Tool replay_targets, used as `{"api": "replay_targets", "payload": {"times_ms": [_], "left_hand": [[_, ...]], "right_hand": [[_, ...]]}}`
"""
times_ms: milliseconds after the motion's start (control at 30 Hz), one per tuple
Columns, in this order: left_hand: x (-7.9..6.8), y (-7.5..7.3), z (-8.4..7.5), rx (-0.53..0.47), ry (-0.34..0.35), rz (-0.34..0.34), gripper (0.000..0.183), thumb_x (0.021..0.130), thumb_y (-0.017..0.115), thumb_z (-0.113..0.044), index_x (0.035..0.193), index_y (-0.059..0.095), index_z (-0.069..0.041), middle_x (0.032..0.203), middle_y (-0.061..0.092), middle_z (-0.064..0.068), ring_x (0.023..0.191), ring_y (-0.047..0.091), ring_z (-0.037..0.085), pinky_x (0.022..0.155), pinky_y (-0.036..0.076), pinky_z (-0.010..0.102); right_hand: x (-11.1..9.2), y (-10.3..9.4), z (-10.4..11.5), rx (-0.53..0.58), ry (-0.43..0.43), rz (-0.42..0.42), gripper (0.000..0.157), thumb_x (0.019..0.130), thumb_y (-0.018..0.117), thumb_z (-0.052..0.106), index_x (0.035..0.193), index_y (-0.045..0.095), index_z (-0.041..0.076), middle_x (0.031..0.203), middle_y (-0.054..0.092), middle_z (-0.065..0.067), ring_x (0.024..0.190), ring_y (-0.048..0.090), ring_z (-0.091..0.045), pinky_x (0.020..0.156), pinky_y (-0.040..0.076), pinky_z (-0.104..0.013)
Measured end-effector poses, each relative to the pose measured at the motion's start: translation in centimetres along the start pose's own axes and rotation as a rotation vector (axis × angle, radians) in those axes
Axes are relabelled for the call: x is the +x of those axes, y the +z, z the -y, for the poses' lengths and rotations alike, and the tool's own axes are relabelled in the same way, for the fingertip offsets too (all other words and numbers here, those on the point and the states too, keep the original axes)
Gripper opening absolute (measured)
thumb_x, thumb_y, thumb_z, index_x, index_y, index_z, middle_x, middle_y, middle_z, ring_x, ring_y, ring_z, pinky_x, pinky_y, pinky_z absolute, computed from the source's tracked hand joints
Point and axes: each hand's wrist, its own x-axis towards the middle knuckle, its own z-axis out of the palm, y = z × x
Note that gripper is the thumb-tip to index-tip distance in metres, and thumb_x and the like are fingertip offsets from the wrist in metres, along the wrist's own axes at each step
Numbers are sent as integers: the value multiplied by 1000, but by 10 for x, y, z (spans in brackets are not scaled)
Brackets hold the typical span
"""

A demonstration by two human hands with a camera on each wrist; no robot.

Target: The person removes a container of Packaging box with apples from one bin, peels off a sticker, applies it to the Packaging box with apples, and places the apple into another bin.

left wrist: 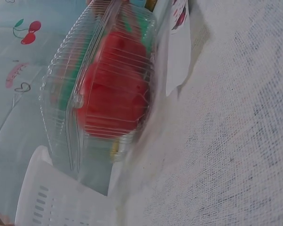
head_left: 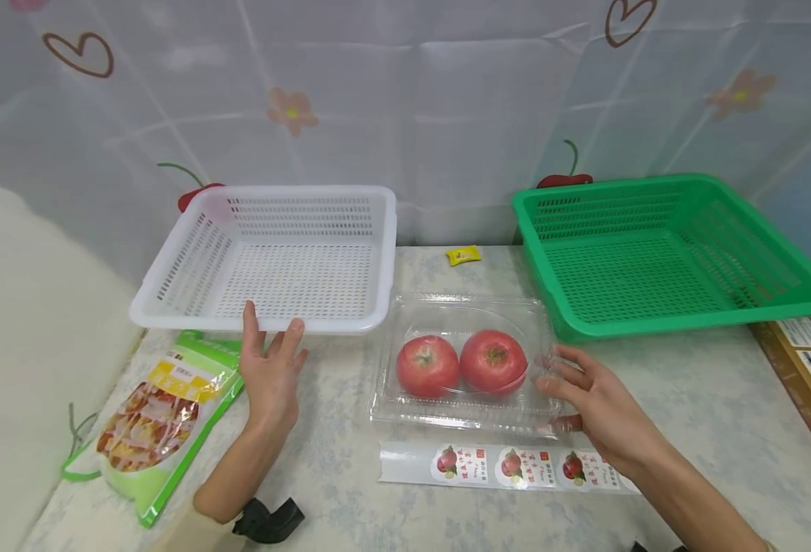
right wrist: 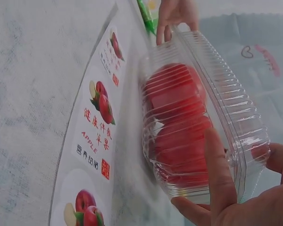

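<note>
Fingers of our right hand point(head_left: 605, 410) curl, gripping the three-o'clock edge of a clear, ribbed plastic box point(head_left: 447, 418) with two round red apples point(head_left: 428, 368), central on the bench point(head_left: 502, 521); our left hand point(head_left: 272, 379), towards nine o'clock, spreads, holding nothing. We expect light, flexible, slippery walls, best held by opposite rims.

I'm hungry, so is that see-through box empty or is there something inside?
Not empty: the clear box holds two red apples, seen side by side through the plastic in the head view.
</note>
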Motion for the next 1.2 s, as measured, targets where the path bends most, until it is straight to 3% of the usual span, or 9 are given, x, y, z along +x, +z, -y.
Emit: {"api": "replay_targets", "payload": {"times_ms": [333, 633, 800, 1033, 1200], "left_hand": [[1, 0, 1, 70, 39, -10, 83, 96, 66, -21, 156, 13, -43, 163, -1, 13, 144, 27, 30, 110, 35, 46], [3, -2, 2, 194, 79, -5, 81, 97, 64, -28, 155, 10, -44, 163, -1, -4, 145, 21, 25, 114, 29, 44], [5, 0, 3, 211, 96, 4, 81, 98, 63, -28, 156, 9, -41, 163, -1, -8, 146, 19, 24, 114, 28, 45], [4, 0, 5, 224, 64, 19, 79, 99, 61, -30, 156, 9, -41, 162, -1, -12, 146, 19, 22, 114, 27, 43], [2, -3, 4, 193, 48, 41, 76, 100, 59, -30, 156, 9, -41, 164, -3, -5, 147, 16, 23, 116, 24, 41]], "right_hand": [[14, -10, -4, 76, 23, 14, 84, 101, 58, 27, 156, 0, -1, 158, 19, -23, 116, 49, -10, 72, 54, -32], [20, -13, -4, 100, 30, 4, 79, 104, 51, 34, 157, 1, 3, 146, 32, -18, 113, 48, -8, 74, 53, -29], [19, -14, -3, 119, 34, 12, 81, 104, 51, 36, 158, -1, 6, 152, 26, -19, 115, 49, -9, 76, 53, -30], [15, -15, -6, 122, 47, 21, 83, 104, 50, 38, 158, -5, 8, 159, 19, -19, 137, 33, -26, 88, 52, -35], [7, -15, -6, 75, -22, 31, 80, 104, 51, 32, 158, -3, 9, 160, 11, -23, 142, 23, -39, 93, 52, -39]]}}
